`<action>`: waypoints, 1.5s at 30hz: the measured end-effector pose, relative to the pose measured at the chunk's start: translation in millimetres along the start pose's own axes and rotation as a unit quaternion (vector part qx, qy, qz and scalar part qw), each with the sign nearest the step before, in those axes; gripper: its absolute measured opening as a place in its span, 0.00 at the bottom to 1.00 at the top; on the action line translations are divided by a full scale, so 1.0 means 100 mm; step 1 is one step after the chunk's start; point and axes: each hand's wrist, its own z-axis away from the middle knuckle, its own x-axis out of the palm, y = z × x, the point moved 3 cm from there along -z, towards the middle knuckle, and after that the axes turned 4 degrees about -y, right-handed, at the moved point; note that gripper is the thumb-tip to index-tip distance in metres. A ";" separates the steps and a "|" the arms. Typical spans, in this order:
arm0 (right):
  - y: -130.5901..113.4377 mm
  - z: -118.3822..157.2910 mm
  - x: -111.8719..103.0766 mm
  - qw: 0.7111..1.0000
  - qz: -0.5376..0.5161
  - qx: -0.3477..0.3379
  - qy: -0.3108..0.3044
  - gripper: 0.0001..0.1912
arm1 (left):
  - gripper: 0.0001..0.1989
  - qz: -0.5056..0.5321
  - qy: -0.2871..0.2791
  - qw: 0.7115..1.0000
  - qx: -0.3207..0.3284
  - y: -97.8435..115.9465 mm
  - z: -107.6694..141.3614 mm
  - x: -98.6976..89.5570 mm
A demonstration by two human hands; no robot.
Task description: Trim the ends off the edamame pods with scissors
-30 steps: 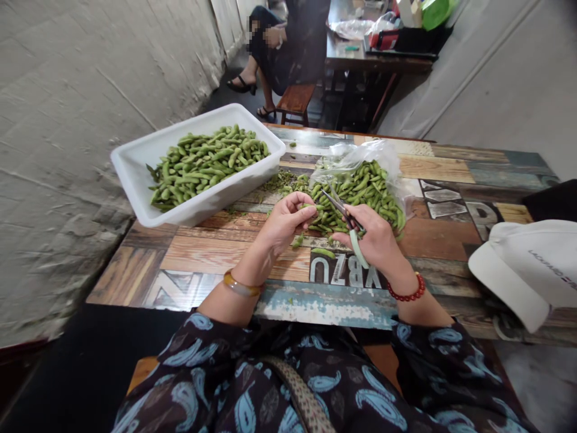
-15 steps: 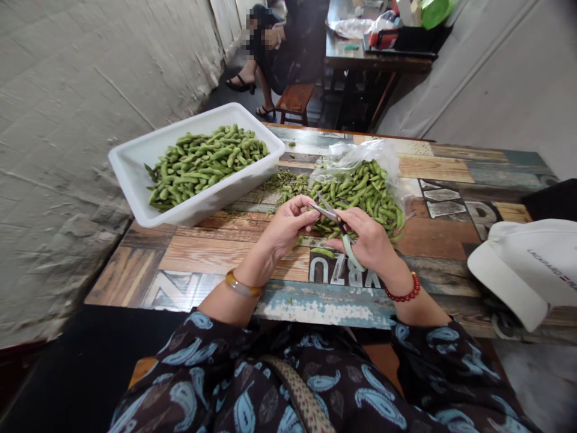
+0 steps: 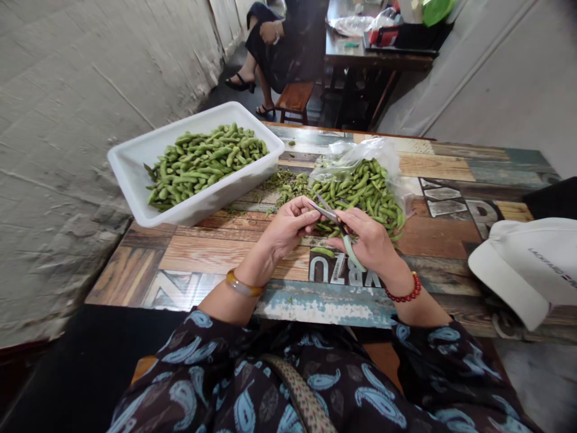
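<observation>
My left hand [image 3: 293, 224] is closed in a pinch around an edamame pod that the fingers almost wholly hide. In my right hand [image 3: 366, 239] is a pair of scissors with pale green handles [image 3: 351, 252]; the blades are apart and reach to the left fingertips. Just beyond both hands lies a heap of edamame pods [image 3: 372, 192], partly on and under a clear plastic bag [image 3: 378, 153]. One loose pod [image 3: 323, 252] rests on the table below the scissors. Small green trimmings [image 3: 288, 183] are piled left of the heap.
A white plastic tub [image 3: 216, 195] with many pods stands at the left on the patterned table [image 3: 211, 249]. At the right edge lies a white cap [image 3: 518, 258]. Across the table a person [image 3: 293, 48] sits by a stool [image 3: 295, 97] and another table [image 3: 378, 61].
Both hands and the scissors stay nearly in place. A bit of green that showed beneath my left hand is no longer visible, and less green shows at its fingertips.
</observation>
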 end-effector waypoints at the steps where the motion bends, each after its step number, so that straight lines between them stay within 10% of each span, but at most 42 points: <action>1: 0.00 0.00 0.00 1.000 0.003 0.002 0.000 0.27 | 0.21 -0.001 0.001 1.000 -0.003 -0.01 0.00 0.00; 10: 0.04 -0.01 -0.05 0.998 0.027 0.025 0.049 0.25 | 0.15 0.011 0.014 0.999 0.028 0.24 0.03 -0.12; 14: 0.05 -0.01 -0.07 0.997 0.030 0.020 0.069 0.26 | 0.13 -0.142 0.016 0.989 0.039 0.37 0.07 -0.21; 20: 0.08 -0.01 -0.06 0.997 0.025 0.030 0.070 0.26 | 0.10 -0.529 -0.064 0.846 -0.008 0.33 0.12 -0.41; 28: 0.10 -0.01 -0.04 0.997 0.026 0.028 0.068 0.26 | 0.02 -0.670 -0.107 0.735 0.005 0.10 0.13 -0.38; 31: 0.10 -0.01 -0.05 0.997 0.031 0.028 0.068 0.26 | 0.01 -0.646 -0.110 0.756 0.014 0.12 0.13 -0.30; 38: 0.05 -0.02 -0.05 0.998 0.010 0.014 0.058 0.26 | 0.10 -0.334 -0.055 0.940 0.028 0.28 0.17 -0.23; 45: 0.03 0.00 0.02 1.000 -0.012 -0.018 -0.001 0.33 | 0.15 -0.212 -0.004 0.977 0.018 0.18 0.17 -0.22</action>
